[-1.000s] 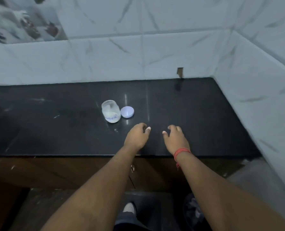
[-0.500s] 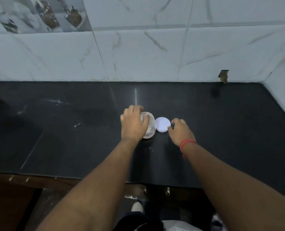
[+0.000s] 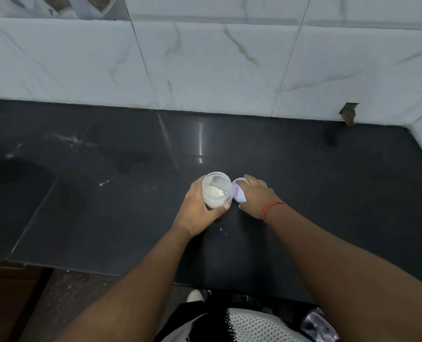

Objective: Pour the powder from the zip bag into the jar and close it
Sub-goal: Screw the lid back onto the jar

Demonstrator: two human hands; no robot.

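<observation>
L hand (image 3: pixel 197 210) wraps the open jar (image 3: pixel 216 190) to steady it w/ powder (image 3: pixel 213 191) inside, while R hand (image 3: pixel 255 195) pinches the tilted lid (image 3: pixel 238 193) off the desk (image 3: pixel 106 206), prob. to cap it.

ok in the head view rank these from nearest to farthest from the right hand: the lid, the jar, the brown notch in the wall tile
1. The lid: in the right hand itself, tilted up on edge.
2. The jar: just left of the lid, gripped by the left hand.
3. The brown notch: far back right, at the wall's base.
</observation>
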